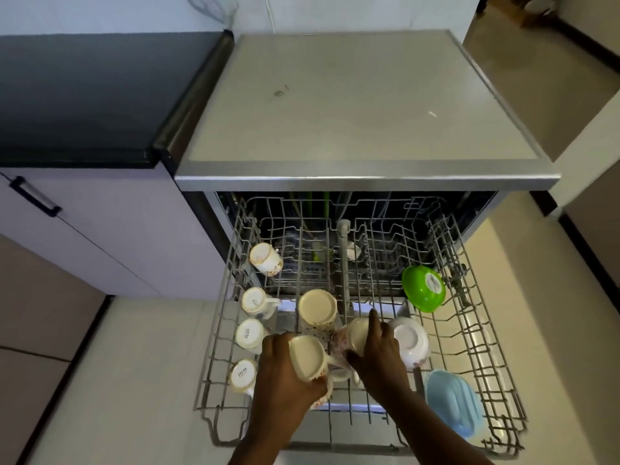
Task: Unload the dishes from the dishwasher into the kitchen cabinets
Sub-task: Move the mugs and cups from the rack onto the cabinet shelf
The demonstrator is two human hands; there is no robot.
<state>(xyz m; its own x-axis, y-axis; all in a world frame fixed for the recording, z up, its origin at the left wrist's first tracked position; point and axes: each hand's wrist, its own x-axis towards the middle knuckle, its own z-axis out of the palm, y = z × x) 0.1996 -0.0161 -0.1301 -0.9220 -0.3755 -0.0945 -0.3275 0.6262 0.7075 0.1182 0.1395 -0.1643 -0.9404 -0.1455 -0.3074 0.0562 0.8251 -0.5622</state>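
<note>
The dishwasher's upper wire rack (483,350) is pulled out below me. My left hand (280,374) is wrapped around an upturned cream floral mug (307,359) near the rack's front centre. My right hand (377,350) grips a second floral mug (354,333) beside it. A third cream mug (317,310) stands upside down just behind them. Several small white cups, such as one at the far left (265,258), line the rack's left side. A white bowl (411,340) lies right of my right hand. A green bowl (423,288) and a pale blue container (453,402) sit on the right.
The dishwasher's flat steel top (352,105) spreads out behind the rack. A dark countertop (84,95) over a lilac cabinet with a black handle (35,196) is on the left. Pale floor tiles lie on both sides of the rack.
</note>
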